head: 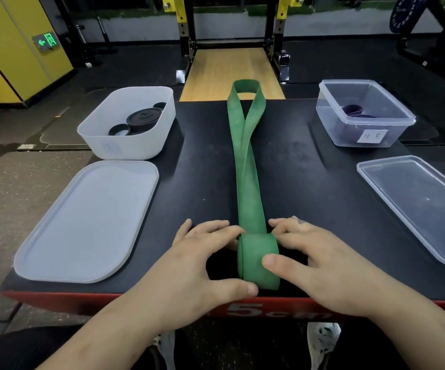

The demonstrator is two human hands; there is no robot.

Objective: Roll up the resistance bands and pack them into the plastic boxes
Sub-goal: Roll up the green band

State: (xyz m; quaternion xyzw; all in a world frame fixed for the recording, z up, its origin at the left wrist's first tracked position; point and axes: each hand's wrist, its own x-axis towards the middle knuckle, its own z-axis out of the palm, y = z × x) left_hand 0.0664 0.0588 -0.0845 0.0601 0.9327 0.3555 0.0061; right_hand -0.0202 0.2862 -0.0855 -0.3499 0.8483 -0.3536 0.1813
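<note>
The green band (246,166) lies stretched down the middle of the table (205,166), splitting it in two. Along the left edge stand a white box (125,145), far, and a white lid (87,222), near. A clear box (360,129) and a clear lid (416,204) line the right edge. Bare strips of table run between the band and these. Both boxes are open on top.
</note>
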